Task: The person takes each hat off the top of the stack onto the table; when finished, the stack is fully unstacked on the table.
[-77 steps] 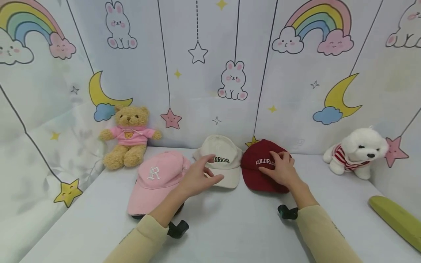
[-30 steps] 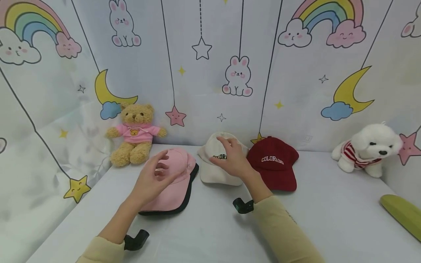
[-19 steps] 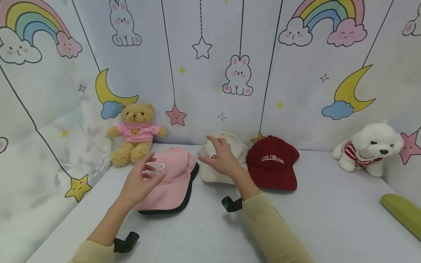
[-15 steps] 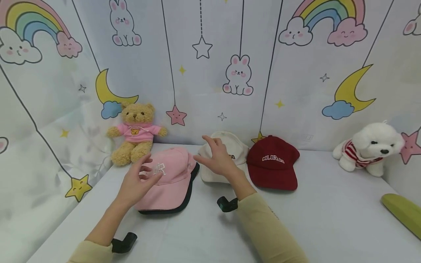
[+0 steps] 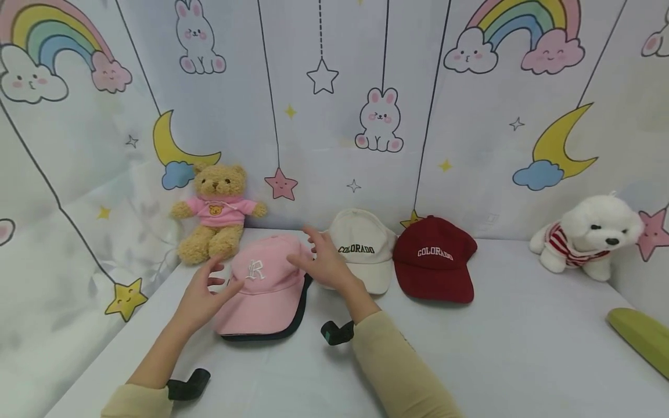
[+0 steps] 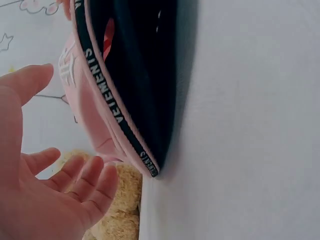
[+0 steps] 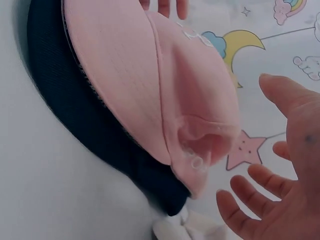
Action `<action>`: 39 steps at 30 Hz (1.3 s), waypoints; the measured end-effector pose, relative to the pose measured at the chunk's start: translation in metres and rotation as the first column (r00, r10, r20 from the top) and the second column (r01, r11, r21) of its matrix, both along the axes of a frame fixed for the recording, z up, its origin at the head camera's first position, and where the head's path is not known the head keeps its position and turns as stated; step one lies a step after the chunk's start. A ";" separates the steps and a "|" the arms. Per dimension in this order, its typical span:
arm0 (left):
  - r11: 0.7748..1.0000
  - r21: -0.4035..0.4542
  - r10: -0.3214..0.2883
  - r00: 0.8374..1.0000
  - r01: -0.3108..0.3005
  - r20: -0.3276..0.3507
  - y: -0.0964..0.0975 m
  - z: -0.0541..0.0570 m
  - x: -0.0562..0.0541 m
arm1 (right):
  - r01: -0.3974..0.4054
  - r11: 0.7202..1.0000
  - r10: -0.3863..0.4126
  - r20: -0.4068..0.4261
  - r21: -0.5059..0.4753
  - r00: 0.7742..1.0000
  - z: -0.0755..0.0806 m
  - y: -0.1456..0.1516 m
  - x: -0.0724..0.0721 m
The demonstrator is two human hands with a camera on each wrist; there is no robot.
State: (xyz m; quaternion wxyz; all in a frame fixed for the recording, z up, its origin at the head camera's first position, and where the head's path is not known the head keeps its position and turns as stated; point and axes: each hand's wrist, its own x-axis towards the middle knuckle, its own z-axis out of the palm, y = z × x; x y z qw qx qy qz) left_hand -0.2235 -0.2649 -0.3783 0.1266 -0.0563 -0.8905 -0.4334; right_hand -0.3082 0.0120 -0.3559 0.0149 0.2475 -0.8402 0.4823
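A pink cap point(image 5: 261, 278) with a white letter sits on top of a dark navy cap point(image 5: 295, 323), whose brim shows beneath it. To its left my left hand point(image 5: 201, 297) hovers with fingers spread; the left wrist view shows a gap between that hand point(image 6: 47, 165) and the pink cap point(image 6: 95, 110). My right hand point(image 5: 330, 264) is at the pair's right side, in front of the cream cap point(image 5: 360, 247). In the right wrist view the right hand point(image 7: 295, 165) also stands apart from the pink cap point(image 7: 200, 85). Beyond lies a dark red cap point(image 5: 435, 261).
A teddy bear point(image 5: 219, 209) in a pink top sits behind the pink cap. At the right are a white plush dog point(image 5: 590, 232) and a long green object point(image 5: 640, 339). A printed cloth backdrop point(image 5: 334, 157) rises along the table's point(image 5: 522, 348) back.
My right hand has left the dark red cap and passed leftward across the cream cap to the pink cap's right. My left hand has moved left, to the pink cap's other side.
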 end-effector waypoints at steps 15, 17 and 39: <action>0.996 -0.083 0.040 0.972 -0.021 0.233 -0.010 -0.007 0.002 | -0.003 1.000 0.004 0.056 -0.014 0.998 -0.012 -0.013 -0.002; 0.995 -0.099 0.039 0.970 -0.016 0.238 -0.011 -0.009 0.002 | -0.010 1.000 0.010 0.060 -0.005 0.998 -0.014 -0.014 -0.001; 0.978 -0.206 0.111 0.935 -0.042 0.337 -0.011 -0.007 0.006 | -0.061 0.998 0.060 0.018 0.032 0.998 -0.022 -0.021 0.003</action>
